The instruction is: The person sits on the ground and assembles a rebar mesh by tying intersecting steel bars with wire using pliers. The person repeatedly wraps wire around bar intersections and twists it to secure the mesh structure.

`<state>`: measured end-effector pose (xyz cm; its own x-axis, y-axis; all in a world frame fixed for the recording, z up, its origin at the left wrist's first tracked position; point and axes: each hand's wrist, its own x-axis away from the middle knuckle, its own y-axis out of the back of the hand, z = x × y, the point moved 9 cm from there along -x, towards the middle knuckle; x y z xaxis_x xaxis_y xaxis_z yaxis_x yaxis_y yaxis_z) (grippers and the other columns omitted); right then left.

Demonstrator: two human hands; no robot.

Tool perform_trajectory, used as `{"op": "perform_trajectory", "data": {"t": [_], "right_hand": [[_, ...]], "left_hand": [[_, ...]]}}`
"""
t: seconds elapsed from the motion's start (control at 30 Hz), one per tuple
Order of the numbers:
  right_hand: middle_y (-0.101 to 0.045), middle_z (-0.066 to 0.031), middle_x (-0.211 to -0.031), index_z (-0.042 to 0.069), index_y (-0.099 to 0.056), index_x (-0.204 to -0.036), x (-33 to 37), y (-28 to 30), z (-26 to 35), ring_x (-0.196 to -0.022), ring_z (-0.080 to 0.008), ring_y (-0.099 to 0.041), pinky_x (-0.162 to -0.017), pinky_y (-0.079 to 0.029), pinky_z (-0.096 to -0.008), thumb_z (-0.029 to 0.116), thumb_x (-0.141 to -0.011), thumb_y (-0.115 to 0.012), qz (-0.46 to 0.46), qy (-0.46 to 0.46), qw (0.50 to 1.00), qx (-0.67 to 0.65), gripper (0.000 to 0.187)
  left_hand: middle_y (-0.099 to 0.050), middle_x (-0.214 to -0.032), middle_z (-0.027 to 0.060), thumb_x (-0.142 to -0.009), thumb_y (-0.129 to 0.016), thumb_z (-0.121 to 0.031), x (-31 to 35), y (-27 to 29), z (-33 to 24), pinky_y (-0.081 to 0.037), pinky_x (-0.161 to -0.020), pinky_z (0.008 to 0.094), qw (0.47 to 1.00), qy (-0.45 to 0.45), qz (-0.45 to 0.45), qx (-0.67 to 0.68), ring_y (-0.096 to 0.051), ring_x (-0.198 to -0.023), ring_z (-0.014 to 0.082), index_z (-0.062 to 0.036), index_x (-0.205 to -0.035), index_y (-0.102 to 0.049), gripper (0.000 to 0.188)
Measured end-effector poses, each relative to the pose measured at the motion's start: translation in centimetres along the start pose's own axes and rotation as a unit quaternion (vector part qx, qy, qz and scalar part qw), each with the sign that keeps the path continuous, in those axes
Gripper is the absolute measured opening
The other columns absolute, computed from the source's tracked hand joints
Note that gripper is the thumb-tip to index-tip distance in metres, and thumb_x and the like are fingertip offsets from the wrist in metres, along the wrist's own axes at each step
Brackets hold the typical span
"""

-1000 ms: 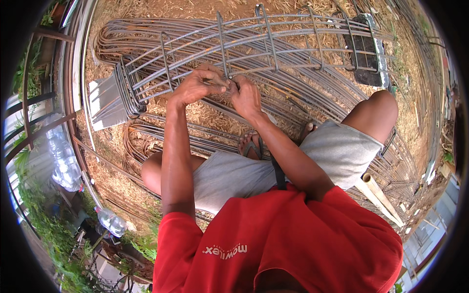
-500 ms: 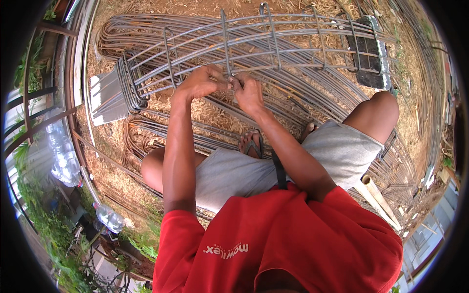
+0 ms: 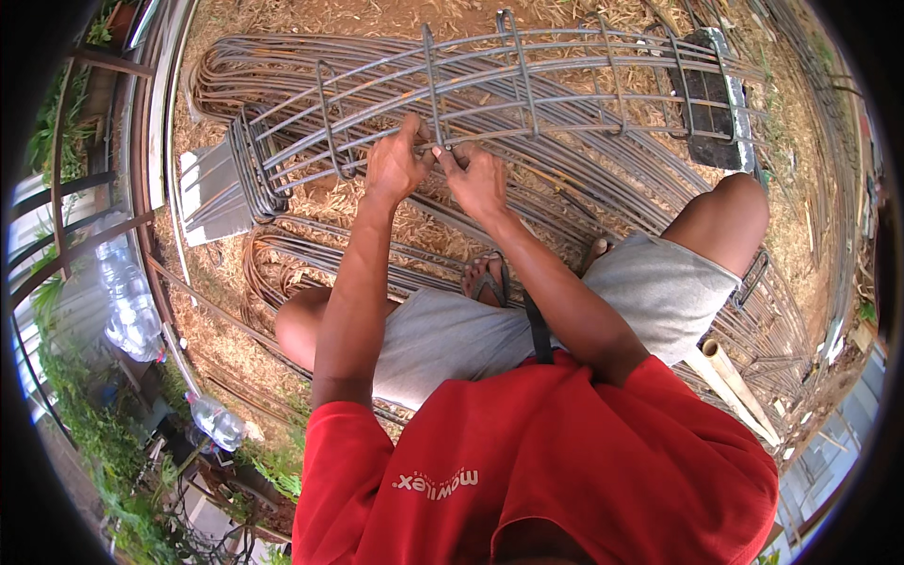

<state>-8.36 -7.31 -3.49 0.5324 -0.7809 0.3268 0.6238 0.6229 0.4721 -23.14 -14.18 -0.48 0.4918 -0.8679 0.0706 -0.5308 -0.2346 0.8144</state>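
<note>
Left hand (image 3: 394, 171) and right hand (image 3: 480, 181) curl, pinch unclear, at twelve o'clock's long grey steel-rod cage (image 3: 521, 72), likely stiff, heavy; grip mid-length.

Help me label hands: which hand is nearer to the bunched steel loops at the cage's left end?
Left. The left hand is to the right of the bunched steel loops, clearly apart; the right hand is farther right.
</note>
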Motion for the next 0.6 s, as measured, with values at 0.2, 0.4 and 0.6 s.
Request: {"op": "perform_trajectory", "data": {"t": [0.2,0.4,0.6], "right_hand": [[-0.073,-0.0246,-0.076,0.001,-0.073,-0.087,0.0,-0.1,0.9,-0.074,-0.0463,-0.074,-0.069,-0.057,-0.0552,0.032,-0.099,-0.077,-0.038,0.068,0.995,0.057,0.033],[-0.07,-0.0194,-0.069,0.002,-0.07,-0.079,0.4,0.6,1.8,-0.063,-0.0414,-0.069,-0.062,-0.052,-0.0527,0.031,-0.099,-0.079,-0.089,0.133,0.985,0.067,0.037],[-0.075,-0.0245,-0.081,0.001,-0.073,-0.09,0.5,0.3,1.7,-0.074,-0.0471,-0.073,-0.069,-0.057,-0.0568,0.026,-0.098,-0.077,-0.061,0.117,0.988,0.075,0.027]], "left_hand": [[-0.077,-0.095,0.0207,-0.087,-0.081,-0.015,1.0,0.4,-0.4,-0.056,-0.079,0.0568,0.999,-0.001,-0.042,-0.03,-0.073,-0.092,0.0473,-0.007,-0.108,-0.058,0.033],[-0.079,-0.107,0.0249,-0.085,-0.081,-0.021,0.6,1.3,1.2,-0.059,-0.092,0.0523,0.996,0.056,0.065,0.022,-0.075,-0.106,0.0452,-0.0093,-0.118,-0.072,0.036],[-0.071,-0.138,0.03,-0.094,-0.058,-0.055,1.3,1.5,5.0,-0.041,-0.123,0.0563,0.952,0.224,0.196,-0.073,-0.066,-0.132,0.0482,-0.0092,-0.142,-0.074,0.068]]}}
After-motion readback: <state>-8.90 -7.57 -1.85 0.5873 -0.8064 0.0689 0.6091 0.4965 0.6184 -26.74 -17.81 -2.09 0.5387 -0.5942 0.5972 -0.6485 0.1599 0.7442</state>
